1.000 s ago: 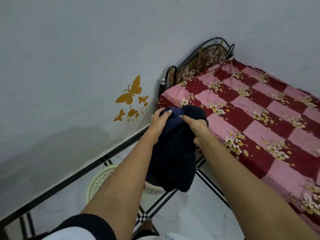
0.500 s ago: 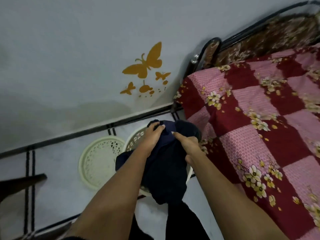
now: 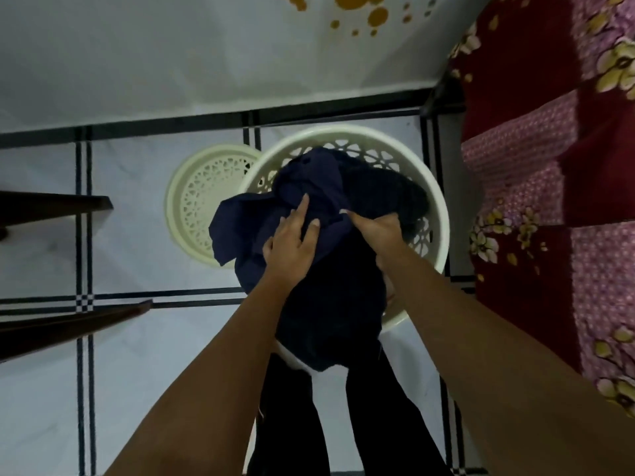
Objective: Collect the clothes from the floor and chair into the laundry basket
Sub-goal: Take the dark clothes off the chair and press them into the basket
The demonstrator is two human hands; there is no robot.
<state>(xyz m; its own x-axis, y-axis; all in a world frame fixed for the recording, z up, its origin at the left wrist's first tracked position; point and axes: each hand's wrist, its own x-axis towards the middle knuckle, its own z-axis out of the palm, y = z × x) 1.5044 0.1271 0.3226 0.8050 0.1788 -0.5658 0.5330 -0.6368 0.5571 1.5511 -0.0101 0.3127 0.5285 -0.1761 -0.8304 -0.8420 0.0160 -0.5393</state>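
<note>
A bundle of dark navy clothes hangs over the round cream laundry basket, which stands on the floor beside the bed. Part of the cloth spills over the basket's near rim and left side. My left hand lies on top of the bundle with fingers spread, pinching a fold. My right hand grips the cloth from the right, knuckles up. The inside of the basket is mostly hidden by the clothes.
The basket's cream lid lies flat on the tiled floor to its left. A bed with a red and pink floral cover fills the right side. Dark wooden furniture edges jut in from the left. My dark trouser legs stand below the basket.
My view has tipped down over the basket. Both hands have lowered the dark clothes from chest height down onto the basket's opening.
</note>
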